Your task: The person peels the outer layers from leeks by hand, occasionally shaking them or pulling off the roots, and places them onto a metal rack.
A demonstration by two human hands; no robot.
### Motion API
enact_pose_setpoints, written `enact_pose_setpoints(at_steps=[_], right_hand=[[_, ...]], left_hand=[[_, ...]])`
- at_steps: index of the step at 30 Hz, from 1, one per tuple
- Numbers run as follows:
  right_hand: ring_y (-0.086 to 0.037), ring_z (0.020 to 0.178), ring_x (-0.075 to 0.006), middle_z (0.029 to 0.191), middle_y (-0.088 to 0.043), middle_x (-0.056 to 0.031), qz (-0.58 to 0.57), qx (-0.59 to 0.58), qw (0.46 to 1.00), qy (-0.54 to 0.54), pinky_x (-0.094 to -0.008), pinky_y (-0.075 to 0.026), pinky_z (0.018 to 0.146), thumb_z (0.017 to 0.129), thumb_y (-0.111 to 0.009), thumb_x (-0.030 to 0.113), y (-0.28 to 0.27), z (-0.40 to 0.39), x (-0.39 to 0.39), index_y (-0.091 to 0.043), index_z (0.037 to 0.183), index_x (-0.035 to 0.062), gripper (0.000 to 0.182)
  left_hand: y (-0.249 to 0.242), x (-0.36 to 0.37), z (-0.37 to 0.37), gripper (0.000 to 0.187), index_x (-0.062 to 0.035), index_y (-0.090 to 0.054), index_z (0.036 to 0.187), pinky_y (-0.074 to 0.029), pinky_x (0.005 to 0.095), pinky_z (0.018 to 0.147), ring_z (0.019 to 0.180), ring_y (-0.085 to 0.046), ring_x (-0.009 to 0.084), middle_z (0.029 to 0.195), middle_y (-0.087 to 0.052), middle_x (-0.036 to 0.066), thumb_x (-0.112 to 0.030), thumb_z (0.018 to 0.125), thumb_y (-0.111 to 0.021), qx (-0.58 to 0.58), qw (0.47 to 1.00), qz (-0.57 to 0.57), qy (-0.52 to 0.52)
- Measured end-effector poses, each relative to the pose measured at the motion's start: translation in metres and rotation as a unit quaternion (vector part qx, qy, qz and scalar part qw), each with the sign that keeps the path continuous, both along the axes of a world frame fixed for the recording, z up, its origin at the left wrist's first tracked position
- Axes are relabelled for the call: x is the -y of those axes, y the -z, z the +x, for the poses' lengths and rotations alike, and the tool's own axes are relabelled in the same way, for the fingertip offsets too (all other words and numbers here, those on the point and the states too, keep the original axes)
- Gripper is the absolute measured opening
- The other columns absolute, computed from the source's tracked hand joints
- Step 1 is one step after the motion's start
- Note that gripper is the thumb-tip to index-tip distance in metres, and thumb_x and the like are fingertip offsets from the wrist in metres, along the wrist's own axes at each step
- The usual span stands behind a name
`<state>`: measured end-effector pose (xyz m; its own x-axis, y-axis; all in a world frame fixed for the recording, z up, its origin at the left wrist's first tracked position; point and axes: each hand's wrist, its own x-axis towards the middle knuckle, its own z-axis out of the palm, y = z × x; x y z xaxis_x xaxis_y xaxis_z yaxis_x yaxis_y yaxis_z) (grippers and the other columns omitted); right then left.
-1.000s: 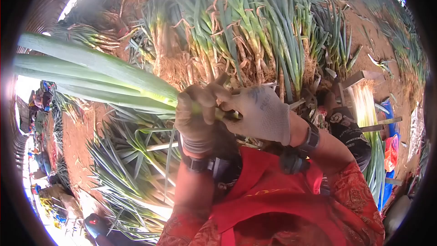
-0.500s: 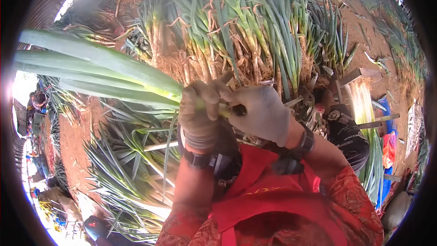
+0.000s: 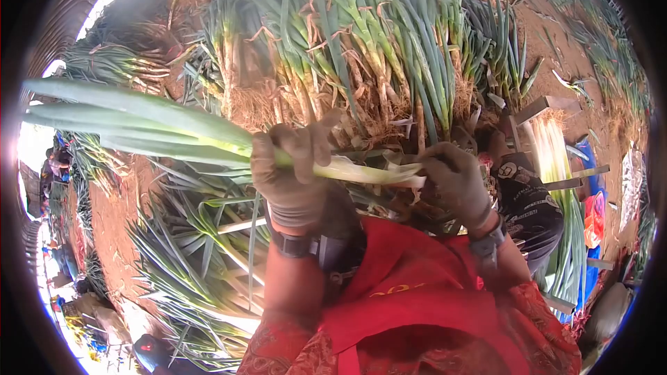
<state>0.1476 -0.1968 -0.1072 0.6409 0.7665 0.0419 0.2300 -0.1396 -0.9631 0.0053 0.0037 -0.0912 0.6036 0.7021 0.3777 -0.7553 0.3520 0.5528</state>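
My left hand (image 3: 292, 170), in a pale work glove, is wrapped round the stalk of a large green onion (image 3: 361, 170). Its long green leaves stretch to the left and its pale lower stalk points right. At the stalk's right end, loose outer skin (image 3: 411, 175) is coming away. My gloved right hand (image 3: 455, 184) is closed at this end, with the strip of skin running into its fingers. The fingertips are partly hidden and a little blurred.
A thick row of rooted green onions (image 3: 375, 48) stands just ahead. A pile of onions (image 3: 201, 250) lies at lower left. On the right, a bundle (image 3: 552, 160) rests in a rack with wooden bars (image 3: 545, 107), beside blue sheeting (image 3: 589, 285).
My right hand has moved right and down along the stalk, baring its pale length. My left hand has shifted slightly left, still holding the onion.
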Motion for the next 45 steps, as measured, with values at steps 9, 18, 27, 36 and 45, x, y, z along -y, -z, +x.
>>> enact_pose_setpoints(at_steps=[9,18,27,36,45], right_hand=[[-0.068,0.075,-0.0262,0.083,-0.067,-0.0110,-0.199,0.184,0.963,0.011,-0.0357,-0.053,0.066,0.082,-0.074,0.027,-0.025,0.027,0.028,-0.074,0.085,0.0069,0.021],[-0.067,0.077,-0.0162,0.090,-0.069,-0.0108,0.053,0.023,0.977,-0.204,-0.0315,-0.053,0.068,0.085,-0.076,0.022,-0.002,-0.015,-0.066,-0.070,0.102,-0.0001,0.029],[-0.066,0.088,-0.0282,0.095,-0.066,-0.0155,-0.045,0.115,0.954,-0.273,-0.0374,-0.053,0.074,0.095,-0.060,0.022,-0.001,-0.014,-0.045,-0.066,0.102,-0.0006,0.024],[-0.065,0.078,-0.0390,0.080,-0.064,-0.0212,-0.217,0.346,0.912,0.043,-0.0461,-0.051,0.067,0.090,-0.060,0.015,0.059,0.024,0.008,-0.061,0.093,0.0034,0.012],[-0.069,0.091,-0.0345,0.104,-0.068,-0.0163,-0.476,0.398,0.778,0.097,-0.0416,-0.055,0.078,0.086,-0.062,0.020,0.091,0.087,0.056,-0.060,0.114,0.0022,0.033]], left_hand=[[-0.002,-0.003,-0.005,0.047,-0.0125,-0.057,0.075,-0.036,0.0520,0.103,0.055,-0.046,0.0171,0.047,-0.040,-0.003,-0.051,0.100,-0.046,-0.017,0.998,0.050,0.034],[-0.001,0.006,0.008,0.053,-0.0119,-0.053,0.061,-0.042,0.0482,0.099,0.057,-0.053,0.0189,0.049,-0.047,-0.001,-0.054,0.094,-0.054,-0.004,0.987,0.086,0.136],[-0.006,0.008,0.009,0.060,-0.0143,-0.047,0.048,-0.046,0.0455,0.078,0.041,-0.044,0.0187,0.043,-0.040,-0.002,-0.056,0.091,-0.054,0.022,0.966,0.114,0.229],[-0.002,0.001,0.002,0.052,-0.0125,-0.053,0.060,-0.046,0.0415,0.081,0.049,-0.049,0.0167,0.048,-0.047,-0.001,-0.053,0.092,-0.058,0.017,0.986,0.047,0.156],[0.001,-0.002,-0.006,0.047,-0.0137,-0.055,0.069,-0.041,0.0390,0.073,0.043,-0.041,0.0147,0.046,-0.044,-0.003,-0.051,0.096,-0.054,0.030,0.994,0.015,0.108]])
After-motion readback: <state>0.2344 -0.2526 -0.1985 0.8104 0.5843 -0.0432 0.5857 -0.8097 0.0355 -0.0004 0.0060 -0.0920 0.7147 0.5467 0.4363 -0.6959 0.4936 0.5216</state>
